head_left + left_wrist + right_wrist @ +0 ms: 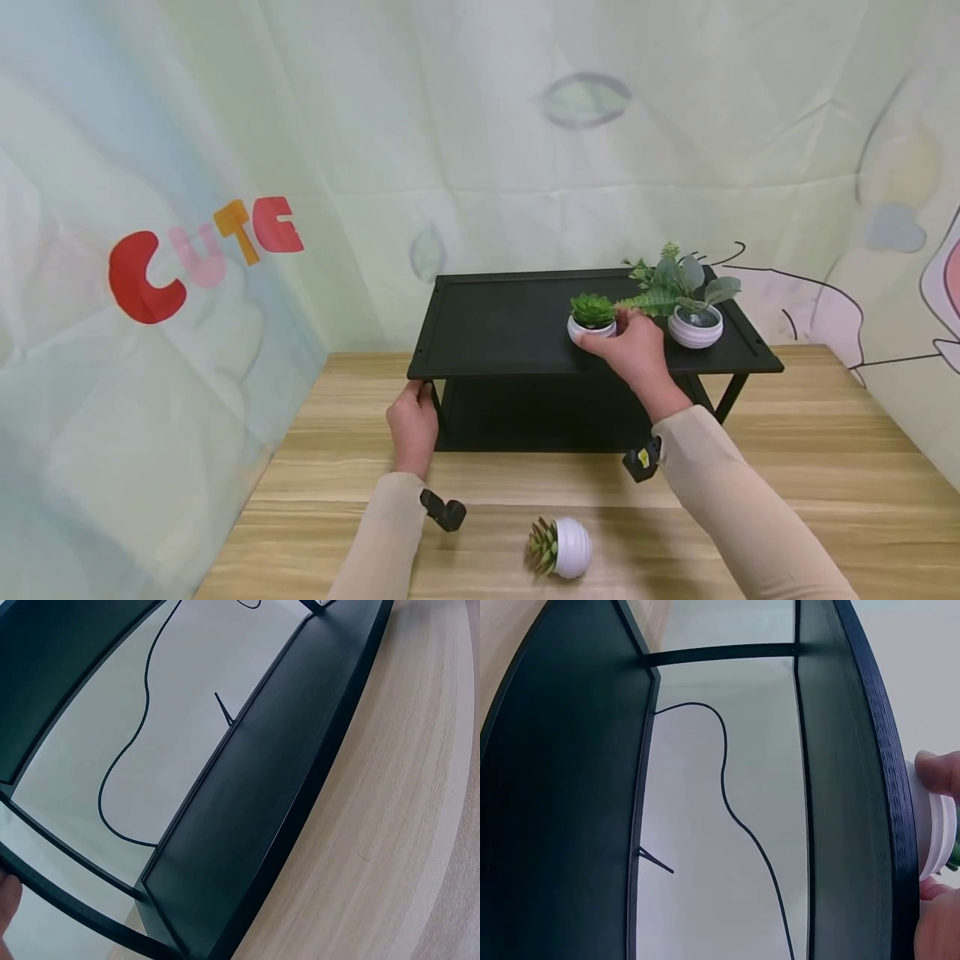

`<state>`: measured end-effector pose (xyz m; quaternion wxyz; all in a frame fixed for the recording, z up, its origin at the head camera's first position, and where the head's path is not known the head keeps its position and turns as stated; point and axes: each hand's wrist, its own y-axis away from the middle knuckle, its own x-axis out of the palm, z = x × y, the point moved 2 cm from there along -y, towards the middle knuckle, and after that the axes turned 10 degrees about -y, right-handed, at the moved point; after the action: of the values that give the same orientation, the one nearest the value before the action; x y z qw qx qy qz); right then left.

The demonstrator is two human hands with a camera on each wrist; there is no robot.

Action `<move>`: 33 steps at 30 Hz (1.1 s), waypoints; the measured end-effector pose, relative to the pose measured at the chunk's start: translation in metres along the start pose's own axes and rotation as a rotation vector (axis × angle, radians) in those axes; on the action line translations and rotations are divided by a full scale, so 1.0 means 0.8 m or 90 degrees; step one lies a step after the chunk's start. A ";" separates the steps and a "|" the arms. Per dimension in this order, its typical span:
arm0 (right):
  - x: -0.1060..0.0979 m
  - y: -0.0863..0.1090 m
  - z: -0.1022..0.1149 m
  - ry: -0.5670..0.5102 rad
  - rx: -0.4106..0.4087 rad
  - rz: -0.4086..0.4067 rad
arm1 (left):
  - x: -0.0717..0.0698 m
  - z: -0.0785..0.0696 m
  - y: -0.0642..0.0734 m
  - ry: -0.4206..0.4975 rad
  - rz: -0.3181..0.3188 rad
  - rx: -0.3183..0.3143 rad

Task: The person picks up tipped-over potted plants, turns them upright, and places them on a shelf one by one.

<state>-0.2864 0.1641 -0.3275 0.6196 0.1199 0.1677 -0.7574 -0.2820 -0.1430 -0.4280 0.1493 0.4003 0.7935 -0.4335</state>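
My right hand (636, 348) pinches the white ribbed pot of a small green succulent (592, 310) between thumb and fingers. In the right wrist view this white pot (933, 825) sits right at the top board of a black two-tier shelf (495, 321). My left hand (414, 425) grips the shelf's left side just under the top board, its fingertips partly hidden; at the left wrist view's edge a fingertip (7, 900) meets the black side bar (67, 904). To the right of the pinched pot, a leafy potted plant (696, 327) stands upright on the top board.
A reddish-green succulent in a white pot (572, 547) lies on its side on the wooden table (315, 517), in front of the shelf. The shelf's lower board (247, 795) runs close above the table. A printed curtain (360, 167) hangs behind.
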 end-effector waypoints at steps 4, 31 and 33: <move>-0.001 0.000 0.000 0.011 -0.001 0.015 | 0.000 0.000 0.000 0.004 0.003 -0.003; -0.009 0.048 -0.004 -0.086 -0.034 -0.024 | 0.000 -0.001 0.002 0.000 -0.023 0.014; -0.011 0.054 -0.003 -0.092 -0.041 -0.026 | -0.001 -0.002 0.002 0.001 -0.024 0.017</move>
<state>-0.2424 0.1656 -0.3309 0.6183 0.0415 0.1490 -0.7706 -0.2805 -0.1418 -0.4276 0.1353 0.3876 0.7949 -0.4467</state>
